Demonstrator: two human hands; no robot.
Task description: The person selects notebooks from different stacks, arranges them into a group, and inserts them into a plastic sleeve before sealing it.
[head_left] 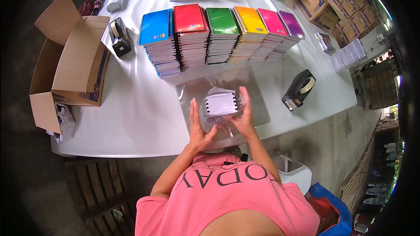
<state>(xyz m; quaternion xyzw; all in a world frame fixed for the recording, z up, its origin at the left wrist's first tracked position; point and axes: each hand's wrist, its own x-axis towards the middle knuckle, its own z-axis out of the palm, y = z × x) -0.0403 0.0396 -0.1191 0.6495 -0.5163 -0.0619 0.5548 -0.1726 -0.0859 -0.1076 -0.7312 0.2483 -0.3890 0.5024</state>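
A small stack of notebooks (221, 104) in a clear plastic bag stands in front of me, its white page edges and black bindings showing. The bag's film is loose and crinkled around it. My left hand (199, 126) is open at its left side, fingers stretched out and thumb apart. On the other side, my right hand (243, 116) is open too, with fingers raised and thumb by the stack's near right corner. Whether either palm presses the film I cannot tell. Flat under the stack lies a sheet of clear plastic (256, 88).
Tall piles of spiral notebooks, from the blue pile (156, 28) to the purple pile (290, 25), stand beyond the bundle. Black tape dispensers (299, 91) flank the work area. An open cardboard box (81, 61) sits left; a white stool (294, 174) stands by the table (127, 126).
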